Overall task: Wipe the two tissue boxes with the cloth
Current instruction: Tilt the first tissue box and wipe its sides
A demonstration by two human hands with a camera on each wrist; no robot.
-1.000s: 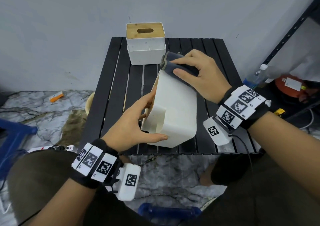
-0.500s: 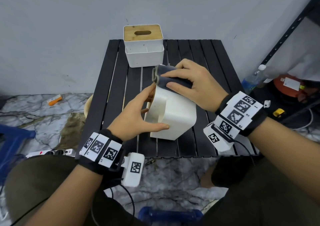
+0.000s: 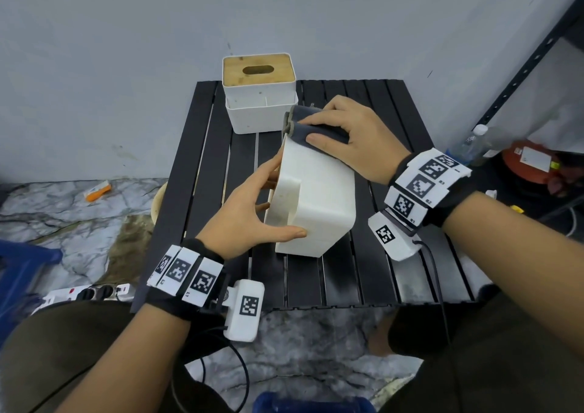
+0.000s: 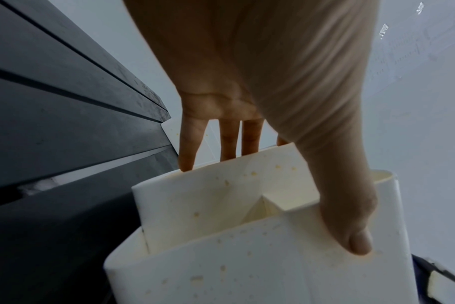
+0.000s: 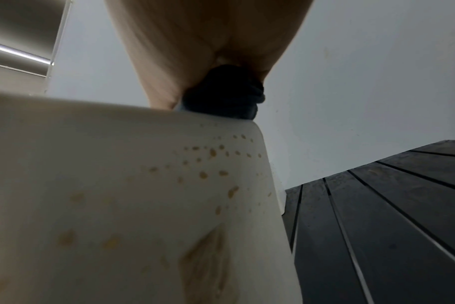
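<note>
A white tissue box [image 3: 322,191] lies tipped on its side on the black slatted table [image 3: 379,270]. My left hand [image 3: 279,204] grips its near left end, thumb on the front face and fingers behind. In the left wrist view the left hand [image 4: 286,195] clamps the box [image 4: 247,267], which carries yellowish spots. My right hand [image 3: 319,131] holds a folded dark grey cloth [image 3: 303,125] pressed on the box's far upper edge. The right wrist view shows the cloth [image 5: 221,96] under the palm and the spotted box side [image 5: 117,185]. A second white box with a bamboo lid [image 3: 260,109] stands at the table's back.
A grey wall rises right behind the table. A black shelf upright [image 3: 521,68], a plastic bottle [image 3: 477,140] and a red object [image 3: 534,162] are at the right. A power strip [image 3: 85,292] and an orange item [image 3: 98,191] lie on the marble floor at the left.
The tipped box has moved away from me and lower onto the table, with both hands still on it. The cloth has stayed at the box's far upper edge.
</note>
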